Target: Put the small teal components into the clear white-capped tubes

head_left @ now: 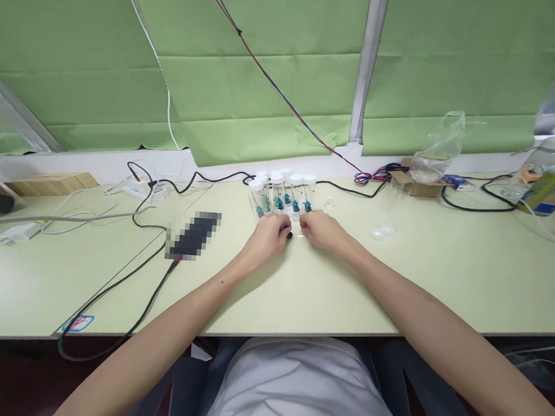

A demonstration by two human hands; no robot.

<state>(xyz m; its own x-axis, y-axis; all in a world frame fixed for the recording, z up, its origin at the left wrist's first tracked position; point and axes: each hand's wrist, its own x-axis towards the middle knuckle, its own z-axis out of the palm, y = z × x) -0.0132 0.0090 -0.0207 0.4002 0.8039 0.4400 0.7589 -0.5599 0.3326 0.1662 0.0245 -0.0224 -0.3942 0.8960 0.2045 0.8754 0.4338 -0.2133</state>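
Table (348,290) supports filled, capped tubes (277,181); clear tubes (391,204), I judge, remain unfilled. Left hand (269,234): narrow grip on black part (289,236). Right hand (322,229): I cannot tell.

We see clear, white-capped vials (278,189) standing upright in a tight cluster, blue-green pieces (295,205) inside. Just in front of the vials we find a small dark piece (289,236), partly hidden, its shape unclear.

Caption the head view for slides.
Left hand and right hand beside clear, white-capped cylindrical tubes on a pale table.
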